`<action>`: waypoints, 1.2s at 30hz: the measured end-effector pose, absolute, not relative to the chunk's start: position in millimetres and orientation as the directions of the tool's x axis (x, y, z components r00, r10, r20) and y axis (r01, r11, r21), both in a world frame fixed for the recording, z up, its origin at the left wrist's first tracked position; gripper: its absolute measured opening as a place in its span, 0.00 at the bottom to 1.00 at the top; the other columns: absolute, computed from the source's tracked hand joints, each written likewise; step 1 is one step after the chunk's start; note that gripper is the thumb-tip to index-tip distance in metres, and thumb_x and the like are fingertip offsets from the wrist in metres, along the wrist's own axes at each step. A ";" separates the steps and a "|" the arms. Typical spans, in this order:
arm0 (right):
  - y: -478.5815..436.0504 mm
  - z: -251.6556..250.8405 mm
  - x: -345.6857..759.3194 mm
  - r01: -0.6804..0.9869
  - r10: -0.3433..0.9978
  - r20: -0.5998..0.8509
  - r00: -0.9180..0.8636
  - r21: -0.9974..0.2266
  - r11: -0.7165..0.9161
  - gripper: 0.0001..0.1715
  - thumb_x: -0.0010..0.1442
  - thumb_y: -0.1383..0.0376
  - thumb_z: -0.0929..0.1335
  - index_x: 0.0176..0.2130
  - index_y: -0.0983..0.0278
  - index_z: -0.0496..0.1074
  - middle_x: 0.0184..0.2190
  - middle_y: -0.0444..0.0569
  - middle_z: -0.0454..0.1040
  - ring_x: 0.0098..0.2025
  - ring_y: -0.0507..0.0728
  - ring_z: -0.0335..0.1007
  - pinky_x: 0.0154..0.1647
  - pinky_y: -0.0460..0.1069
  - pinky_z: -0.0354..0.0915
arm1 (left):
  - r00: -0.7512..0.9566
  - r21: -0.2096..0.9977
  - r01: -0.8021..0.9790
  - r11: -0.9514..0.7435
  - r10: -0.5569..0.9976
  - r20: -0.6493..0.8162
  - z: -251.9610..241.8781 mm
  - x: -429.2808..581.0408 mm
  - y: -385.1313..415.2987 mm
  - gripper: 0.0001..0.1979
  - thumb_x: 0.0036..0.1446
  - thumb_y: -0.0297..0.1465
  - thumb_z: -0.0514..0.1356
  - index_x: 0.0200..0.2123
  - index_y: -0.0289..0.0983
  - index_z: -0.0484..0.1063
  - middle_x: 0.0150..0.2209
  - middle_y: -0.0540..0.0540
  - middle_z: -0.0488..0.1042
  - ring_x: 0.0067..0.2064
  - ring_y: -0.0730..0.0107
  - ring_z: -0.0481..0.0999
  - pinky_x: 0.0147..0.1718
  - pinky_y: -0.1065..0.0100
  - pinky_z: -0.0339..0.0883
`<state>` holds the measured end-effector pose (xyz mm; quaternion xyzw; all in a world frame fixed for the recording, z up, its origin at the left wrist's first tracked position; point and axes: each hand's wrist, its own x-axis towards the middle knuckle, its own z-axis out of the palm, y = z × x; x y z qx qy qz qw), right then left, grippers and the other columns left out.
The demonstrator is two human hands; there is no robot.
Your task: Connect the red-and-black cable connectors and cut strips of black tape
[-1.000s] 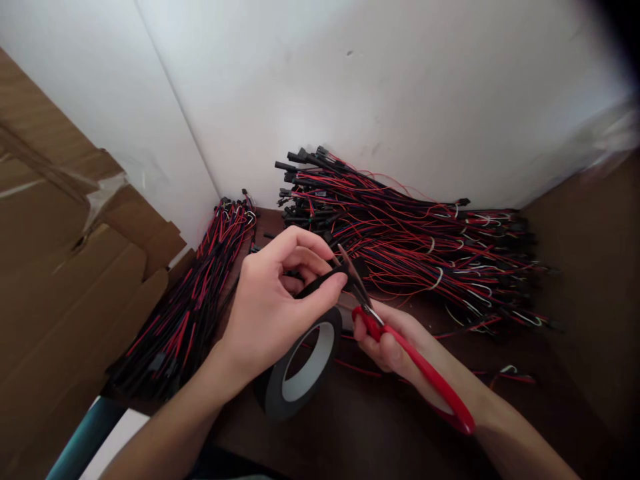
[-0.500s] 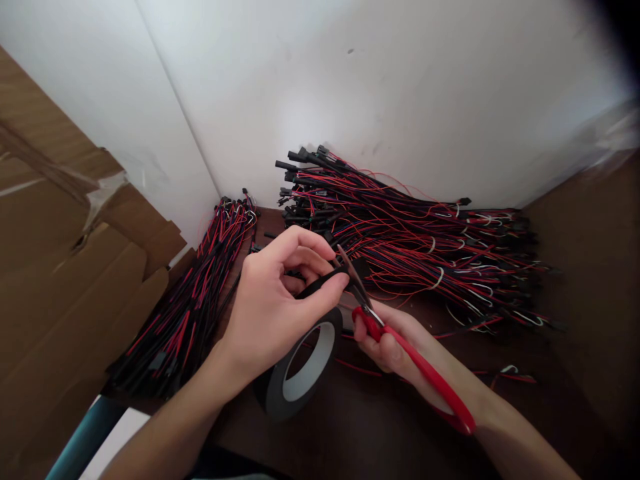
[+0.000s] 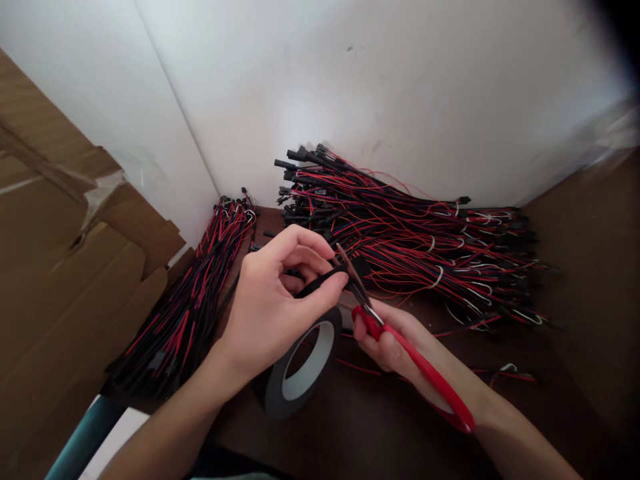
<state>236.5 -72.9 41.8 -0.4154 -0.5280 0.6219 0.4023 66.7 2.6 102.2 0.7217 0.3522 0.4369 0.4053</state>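
My left hand (image 3: 270, 300) is closed, thumb and fingers pinching a strip of black tape (image 3: 320, 281). Below it hangs the roll of black tape (image 3: 287, 393), tilted, its pale core facing right; how the fingers hold the roll is hidden. In my right hand (image 3: 395, 347) is a pair of red-handled scissors (image 3: 430, 377). The scissor blades (image 3: 357, 280) are apart and lie around the tape just right of my left thumb tip. A short dark tape end (image 3: 361, 267) shows beyond the blades.
A large pile of black and red wire bundles (image 3: 390, 227) lies against the white wall (image 3: 380, 87). Another pile of wires (image 3: 185, 300) is at the left, beside a cardboard box (image 3: 70, 280). A few loose wires (image 3: 510, 375) lie on the dark brown table (image 3: 380, 433).
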 end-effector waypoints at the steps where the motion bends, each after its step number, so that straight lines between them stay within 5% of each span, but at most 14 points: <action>1: -73.2 41.4 236.7 -0.064 0.939 -0.092 -0.332 -0.991 -0.120 0.32 0.57 0.37 0.63 0.34 0.62 0.58 0.22 0.36 0.48 0.22 0.46 0.39 0.20 0.46 0.40 | 0.372 0.893 0.153 -0.423 0.862 0.345 102.3 66.7 2.7 0.08 0.50 0.25 0.65 0.33 0.37 0.69 0.27 0.52 0.75 0.28 0.76 0.75 0.21 0.78 0.65; 22: -71.4 43.5 236.0 -0.033 0.945 -0.117 -0.306 -0.991 -0.134 0.32 0.56 0.36 0.63 0.32 0.61 0.56 0.22 0.36 0.49 0.21 0.46 0.38 0.20 0.46 0.40 | 0.358 0.917 0.140 -0.374 0.882 0.306 103.2 67.4 1.6 0.08 0.50 0.27 0.66 0.33 0.37 0.69 0.27 0.50 0.75 0.28 0.74 0.76 0.20 0.77 0.65; 31: -70.3 52.2 248.9 0.325 0.964 -0.065 -0.257 -0.946 0.023 0.34 0.53 0.35 0.65 0.36 0.62 0.58 0.31 0.44 0.58 0.31 0.52 0.50 0.29 0.47 0.54 | 0.387 0.924 0.107 -0.368 0.871 0.302 104.5 67.2 0.5 0.09 0.52 0.26 0.64 0.36 0.37 0.67 0.28 0.50 0.75 0.26 0.76 0.74 0.19 0.78 0.64; 36: -71.8 55.6 251.5 0.379 0.959 -0.056 -0.279 -0.924 0.057 0.38 0.51 0.31 0.62 0.37 0.62 0.58 0.33 0.46 0.59 0.33 0.54 0.53 0.33 0.49 0.57 | 0.410 0.941 0.057 -0.332 0.868 0.281 104.3 67.8 0.8 0.10 0.52 0.25 0.64 0.36 0.37 0.67 0.28 0.51 0.74 0.26 0.77 0.73 0.19 0.79 0.64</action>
